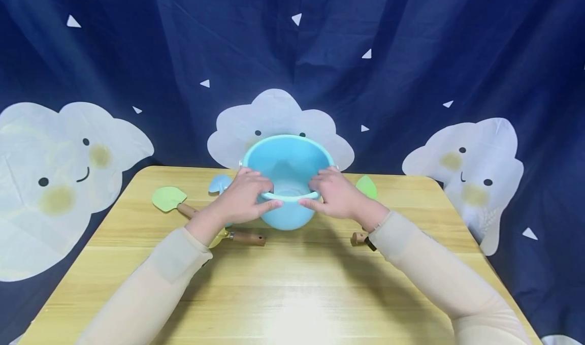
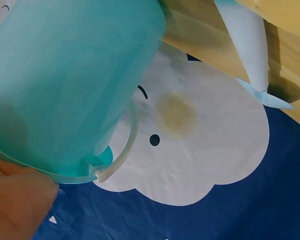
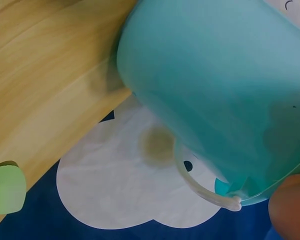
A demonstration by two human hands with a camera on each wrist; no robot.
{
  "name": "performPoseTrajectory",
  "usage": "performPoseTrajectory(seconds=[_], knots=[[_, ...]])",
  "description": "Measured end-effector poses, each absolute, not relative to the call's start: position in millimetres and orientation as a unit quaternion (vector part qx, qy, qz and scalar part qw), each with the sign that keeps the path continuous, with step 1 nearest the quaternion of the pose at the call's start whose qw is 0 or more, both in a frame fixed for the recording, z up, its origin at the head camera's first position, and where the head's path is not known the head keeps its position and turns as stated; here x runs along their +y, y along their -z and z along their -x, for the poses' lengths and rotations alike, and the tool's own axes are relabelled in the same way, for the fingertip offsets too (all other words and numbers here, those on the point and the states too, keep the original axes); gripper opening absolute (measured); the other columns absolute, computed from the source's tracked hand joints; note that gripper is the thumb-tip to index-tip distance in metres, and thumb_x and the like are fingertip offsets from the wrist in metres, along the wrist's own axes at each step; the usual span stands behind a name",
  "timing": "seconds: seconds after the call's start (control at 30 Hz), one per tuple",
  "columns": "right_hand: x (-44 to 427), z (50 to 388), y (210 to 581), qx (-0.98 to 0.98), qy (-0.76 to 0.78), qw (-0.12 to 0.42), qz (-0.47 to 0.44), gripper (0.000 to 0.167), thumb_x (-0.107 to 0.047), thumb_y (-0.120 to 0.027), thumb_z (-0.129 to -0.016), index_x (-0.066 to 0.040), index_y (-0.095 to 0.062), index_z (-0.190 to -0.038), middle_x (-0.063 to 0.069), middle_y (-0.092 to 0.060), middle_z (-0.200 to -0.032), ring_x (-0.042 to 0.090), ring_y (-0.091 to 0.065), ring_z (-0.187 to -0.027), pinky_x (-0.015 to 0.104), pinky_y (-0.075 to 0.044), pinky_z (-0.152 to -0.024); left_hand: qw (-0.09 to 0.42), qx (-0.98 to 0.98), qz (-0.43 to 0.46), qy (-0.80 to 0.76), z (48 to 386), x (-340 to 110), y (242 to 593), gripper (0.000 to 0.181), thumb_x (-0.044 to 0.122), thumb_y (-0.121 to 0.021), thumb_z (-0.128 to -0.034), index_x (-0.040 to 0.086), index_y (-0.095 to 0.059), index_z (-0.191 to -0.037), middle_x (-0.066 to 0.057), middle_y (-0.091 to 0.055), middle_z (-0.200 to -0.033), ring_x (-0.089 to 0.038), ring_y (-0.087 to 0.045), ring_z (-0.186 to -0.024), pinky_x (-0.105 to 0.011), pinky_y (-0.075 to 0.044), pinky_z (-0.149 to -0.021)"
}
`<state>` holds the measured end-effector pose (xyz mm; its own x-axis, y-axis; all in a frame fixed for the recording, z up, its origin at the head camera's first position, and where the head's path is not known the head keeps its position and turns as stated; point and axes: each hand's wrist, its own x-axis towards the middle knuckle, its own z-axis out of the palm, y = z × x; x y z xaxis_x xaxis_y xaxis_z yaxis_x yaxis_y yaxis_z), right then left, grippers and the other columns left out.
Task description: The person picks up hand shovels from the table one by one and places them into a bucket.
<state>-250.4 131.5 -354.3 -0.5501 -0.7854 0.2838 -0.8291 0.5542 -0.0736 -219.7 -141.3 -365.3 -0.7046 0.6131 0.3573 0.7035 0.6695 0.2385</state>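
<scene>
Both hands hold a light blue bucket (image 1: 288,215) by its near rim, one at each side. The left hand (image 1: 244,195) curls its fingers over the rim into the bucket, with the thumb along the outside. Likewise the right hand (image 1: 335,195) grips the rim, its thumb pointing inward. The bucket's mouth tilts toward the head camera, and no contents show inside. A pale carrying handle (image 2: 127,147) hangs from the rim; the right wrist view shows this handle (image 3: 202,192) too. Whether the bucket's base touches the table cannot be told.
Left of the bucket lie a pale green shovel (image 1: 169,198), a blue tool (image 1: 220,183) and a yellow tool with a wooden handle (image 1: 247,239). A green tool (image 1: 367,187) and a wooden handle (image 1: 358,239) show by the right arm. A dark blue curtain (image 1: 292,55) hangs behind the table.
</scene>
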Motion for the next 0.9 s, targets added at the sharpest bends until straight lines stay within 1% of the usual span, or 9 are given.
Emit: performPoseTrajectory(seconds=[0.17,0.27,0.43,0.53,0.7,0.9], knots=[[133,244,354,-0.872,-0.104,0.116,-0.464,0.067,-0.07,-0.036,-0.096,-0.011,-0.055,-0.071,-0.005,-0.043,-0.066,0.017,-0.039,-0.07,0.04,-0.034,-0.081,0.127,-0.904,0.367,0.18,215,-139,366,0.036,0.05,-0.064,-0.0935,0.017,-0.062,-0.081,0.006,-0.063,-0.079,-0.015,-0.047,-0.078,-0.043,-0.032,-0.092],[134,242,354,-0.869,-0.106,0.123,-0.467,0.07,-0.073,-0.032,-0.096,-0.012,-0.055,-0.071,-0.006,-0.043,-0.066,0.017,-0.039,-0.069,0.04,-0.034,-0.08,0.132,-0.903,0.368,0.179,212,-138,366,0.035,0.05,-0.063,-0.0934,0.017,-0.062,-0.081,0.007,-0.063,-0.079,-0.014,-0.048,-0.078,-0.043,-0.032,-0.092],[136,238,355,-0.868,-0.104,0.129,-0.468,0.074,-0.075,-0.026,-0.096,-0.011,-0.054,-0.07,-0.006,-0.041,-0.065,0.017,-0.038,-0.068,0.039,-0.034,-0.08,0.133,-0.901,0.371,0.18,209,-137,366,0.036,0.051,-0.063,-0.0935,0.017,-0.061,-0.079,0.005,-0.063,-0.077,-0.014,-0.047,-0.076,-0.042,-0.032,-0.093],[137,236,357,-0.869,-0.101,0.131,-0.466,0.075,-0.076,-0.024,-0.096,-0.012,-0.054,-0.071,-0.007,-0.041,-0.066,0.017,-0.038,-0.069,0.039,-0.033,-0.081,0.133,-0.901,0.371,0.18,206,-136,366,0.036,0.05,-0.064,-0.0929,0.017,-0.063,-0.08,0.007,-0.063,-0.078,-0.014,-0.048,-0.078,-0.043,-0.032,-0.093],[139,231,358,-0.869,-0.099,0.135,-0.465,0.072,-0.076,-0.023,-0.096,-0.015,-0.052,-0.07,-0.007,-0.042,-0.066,0.016,-0.039,-0.07,0.038,-0.034,-0.081,0.134,-0.901,0.372,0.179,201,-134,363,0.034,0.049,-0.066,-0.092,0.017,-0.063,-0.081,0.01,-0.061,-0.079,-0.014,-0.049,-0.078,-0.042,-0.033,-0.093],[141,225,358,-0.865,-0.102,0.144,-0.469,0.068,-0.075,-0.023,-0.096,-0.017,-0.047,-0.068,-0.008,-0.04,-0.065,0.017,-0.038,-0.069,0.039,-0.034,-0.079,0.134,-0.902,0.373,0.174,195,-132,363,0.035,0.051,-0.063,-0.0924,0.018,-0.063,-0.081,0.01,-0.06,-0.078,-0.014,-0.049,-0.078,-0.042,-0.033,-0.092]])
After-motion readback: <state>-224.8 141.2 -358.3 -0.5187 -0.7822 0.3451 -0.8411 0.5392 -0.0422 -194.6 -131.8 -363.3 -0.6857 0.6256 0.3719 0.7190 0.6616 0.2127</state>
